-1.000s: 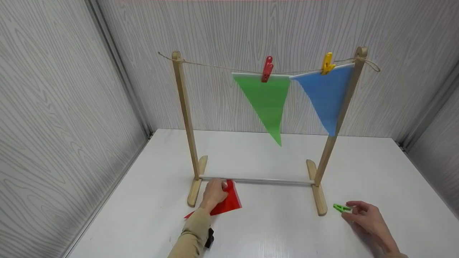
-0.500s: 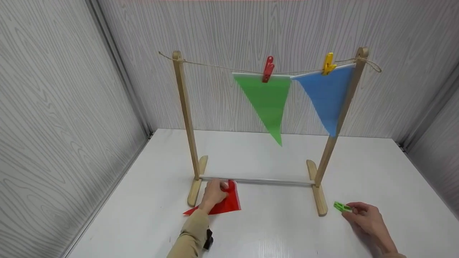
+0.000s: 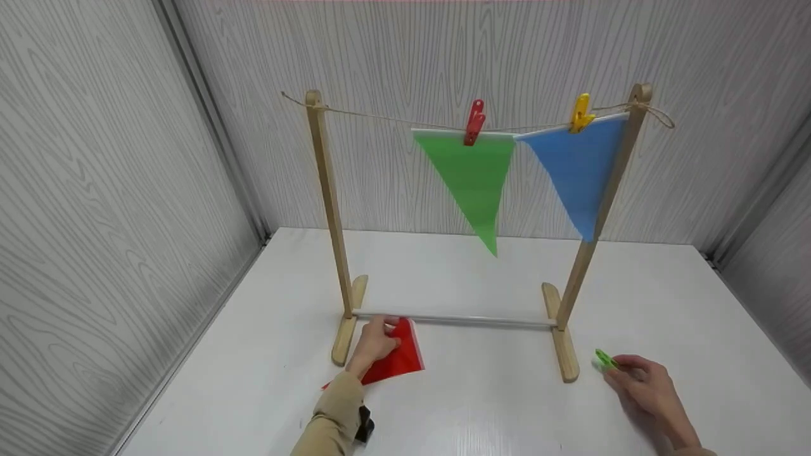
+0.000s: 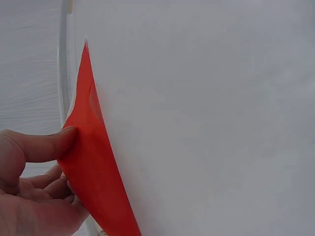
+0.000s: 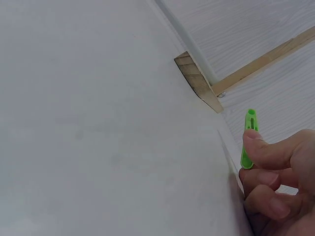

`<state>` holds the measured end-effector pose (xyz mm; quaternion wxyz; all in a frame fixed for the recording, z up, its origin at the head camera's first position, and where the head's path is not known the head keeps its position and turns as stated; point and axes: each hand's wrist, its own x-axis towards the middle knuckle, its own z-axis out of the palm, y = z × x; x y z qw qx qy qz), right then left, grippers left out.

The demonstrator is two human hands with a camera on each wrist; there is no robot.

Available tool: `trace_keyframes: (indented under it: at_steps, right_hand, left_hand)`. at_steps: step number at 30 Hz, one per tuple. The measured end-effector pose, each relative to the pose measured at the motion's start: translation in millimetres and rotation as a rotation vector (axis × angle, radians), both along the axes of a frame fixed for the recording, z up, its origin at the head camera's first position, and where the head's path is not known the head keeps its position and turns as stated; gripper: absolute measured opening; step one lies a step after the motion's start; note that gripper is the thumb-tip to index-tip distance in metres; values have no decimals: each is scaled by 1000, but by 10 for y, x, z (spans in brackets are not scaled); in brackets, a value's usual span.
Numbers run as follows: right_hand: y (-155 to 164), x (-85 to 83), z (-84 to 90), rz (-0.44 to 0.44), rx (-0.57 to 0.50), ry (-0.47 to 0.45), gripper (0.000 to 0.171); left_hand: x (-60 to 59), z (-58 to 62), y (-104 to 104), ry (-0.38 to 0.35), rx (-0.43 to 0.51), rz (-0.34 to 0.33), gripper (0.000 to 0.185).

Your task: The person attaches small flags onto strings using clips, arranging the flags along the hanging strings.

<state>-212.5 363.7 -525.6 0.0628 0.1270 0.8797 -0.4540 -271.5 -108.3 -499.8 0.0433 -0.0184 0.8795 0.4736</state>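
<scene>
Two hands pick up a flag and a peg beside a small wooden bunting stand.
The left hand [image 3: 374, 342] pinches a red pennant [image 3: 400, 354] on the white worktop [image 3: 481, 405]; the right hand [image 3: 645, 389] pinches a green clothes peg [image 3: 605, 360] near the stand's foot [image 3: 562, 354].

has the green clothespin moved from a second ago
Yes. The green clothespin, pinched by the right hand, has tipped up off the table and now sits slightly higher beside the rack's right wooden foot.

Red flag [image 3: 398, 358], green peg [image 3: 605, 360], white table [image 3: 481, 405], seemingly grey-grained walls [image 3: 95, 190].
</scene>
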Motion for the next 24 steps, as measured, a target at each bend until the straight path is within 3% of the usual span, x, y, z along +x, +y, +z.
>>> trace_keyframes:
  at_steps: [7, 18, 24]
  right_hand:
    - [-3, -14, 2, -4, -3, -7, 66]
    - [8, -28, 3, -19, -39, -32, 67]
    - [17, -19, 0, -20, -44, -18, 67]
  left_hand:
    - [-4, -21, -49, -116, 132, 3, 47]
    - [4, -11, -98, -157, 265, -36, 47]
    - [-1, 1, -113, -150, 328, -99, 46]
